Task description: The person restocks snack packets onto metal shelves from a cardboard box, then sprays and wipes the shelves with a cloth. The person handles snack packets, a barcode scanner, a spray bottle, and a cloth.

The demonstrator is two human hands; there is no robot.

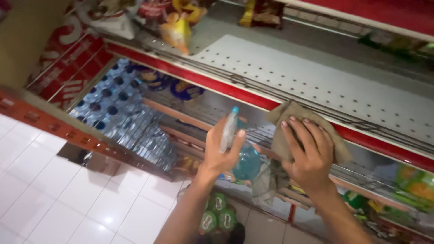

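The cloth (294,131), a drab brown rag, lies under my right hand (307,153), whose grip is spread flat, fingers splayed and pressing the rag onto the red front edge of the shelf (253,97). Held flat like that, the rag covers as much of the rail as the palm can push on; its loose end hangs down below my wrist. Just left of that grip, my left hand (221,151) is closed around a slim clear spray bottle (229,129), blue-tipped nozzle up, thumb along its side, so the nozzle points toward the shelf face beside the rag. The two hands sit close together but do not touch.

Below my left grip, green round packs (217,212) stand stacked near the floor, and a large blue-tinted water jug (247,162) shows just behind my left palm. Further left and lower, the white tiled floor (68,194) spreads out. Beyond the left grip, rows of bottled water (115,113) with dark caps fill a lower bay, packed tight. Above and beyond the right grip, the white perforated shelf board (316,77) is bare, its wire front rail running along the red edge. Farthest off, at the top, snack bags in yellow and red (178,25) hang or lean on the upper shelf, blurred.
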